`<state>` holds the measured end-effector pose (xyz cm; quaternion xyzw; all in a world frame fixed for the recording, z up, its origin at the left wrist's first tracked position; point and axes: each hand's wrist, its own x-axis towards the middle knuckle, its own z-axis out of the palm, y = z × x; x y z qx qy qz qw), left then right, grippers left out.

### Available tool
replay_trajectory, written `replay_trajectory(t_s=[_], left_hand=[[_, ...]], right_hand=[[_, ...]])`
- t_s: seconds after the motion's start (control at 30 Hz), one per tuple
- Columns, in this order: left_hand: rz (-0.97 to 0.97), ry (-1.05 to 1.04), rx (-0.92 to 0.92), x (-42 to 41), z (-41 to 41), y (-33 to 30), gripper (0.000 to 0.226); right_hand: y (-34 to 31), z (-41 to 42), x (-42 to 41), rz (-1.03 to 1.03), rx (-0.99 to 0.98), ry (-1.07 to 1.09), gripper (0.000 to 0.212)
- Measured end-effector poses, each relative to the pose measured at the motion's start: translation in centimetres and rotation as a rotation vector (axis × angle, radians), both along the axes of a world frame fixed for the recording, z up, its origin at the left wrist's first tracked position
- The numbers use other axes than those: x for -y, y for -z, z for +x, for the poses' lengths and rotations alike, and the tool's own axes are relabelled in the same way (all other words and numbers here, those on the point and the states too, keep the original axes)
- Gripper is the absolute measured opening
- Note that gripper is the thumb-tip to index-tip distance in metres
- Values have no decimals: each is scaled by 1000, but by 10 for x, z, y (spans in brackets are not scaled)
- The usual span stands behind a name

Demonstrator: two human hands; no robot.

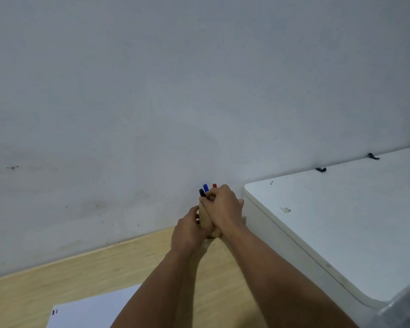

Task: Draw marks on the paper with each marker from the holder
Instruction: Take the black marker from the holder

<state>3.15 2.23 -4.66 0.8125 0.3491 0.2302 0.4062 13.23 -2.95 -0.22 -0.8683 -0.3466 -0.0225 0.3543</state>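
Note:
A tan holder (204, 216) stands at the back of the wooden table (104, 263), against the wall. Three markers stick up from it: black (202, 192), blue (206, 187) and red (214, 185). My left hand (188, 233) wraps around the holder's lower part. My right hand (223, 205) is over the holder's top, with fingers closed on the markers; which marker it pinches is hidden. A white sheet of paper (92, 308) lies at the near left, with small blue and red marks (55, 312) near its corner.
A white box-like unit (341, 221) with a flat lid stands right of the holder, close to my right forearm. A grey-white wall (152, 102) rises straight behind the table.

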Motion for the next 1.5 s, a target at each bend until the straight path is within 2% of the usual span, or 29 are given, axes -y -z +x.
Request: replay_trajectory(t_s=[0.07, 0.2, 0.3, 0.37, 0.43, 0.53, 0.63, 0.8, 0.93, 1.1, 1.17, 1.27, 1.37, 1.43, 1.5], left_hand=[[6, 16, -14, 0, -5, -8, 67], [46, -23, -45, -1, -22, -25, 85], [79, -72, -12, -2, -46, -44, 68], [119, -108, 39, -3, -65, -62, 51], [135, -139, 104, -5, -86, -76, 44], [77, -172, 197, -6, -126, -92, 61], [14, -213, 269, -6, -171, -97, 64], [73, -204, 201, -15, -245, -91, 61], [124, -242, 128, -24, -294, -86, 54], [3, -239, 80, -37, -333, -73, 54], [-13, -249, 61, -44, -342, -62, 57], [-38, -303, 64, -57, -347, -41, 59], [-6, -478, 118, -77, -357, -23, 52], [99, -526, -11, -88, -365, -16, 53], [260, -465, -303, -90, -366, -9, 49]], right_hand=[[-8, -2, 3, 103, -3, 10, 28], [-44, -10, 14, 431, -18, 1, 16], [-72, -23, 18, 647, -173, -83, 16], [-84, -35, 18, 691, -236, -140, 14], [-88, -55, 20, 673, -317, -217, 13], [-80, -96, 25, 555, -564, -388, 18], [-65, -142, 28, 406, -702, -511, 19], [-46, -208, 25, 260, -820, -720, 15], [-31, -242, 13, 148, -821, -820, 24], [-16, -278, -1, 25, -739, -864, 28], [-5, -291, -7, 35, -688, -874, 29], [13, -300, -14, 74, -411, -897, 34], [28, -291, -19, -26, -160, -896, 30], [36, -278, -22, -35, -166, -835, 31], [40, -264, -25, 51, -397, -731, 24]])
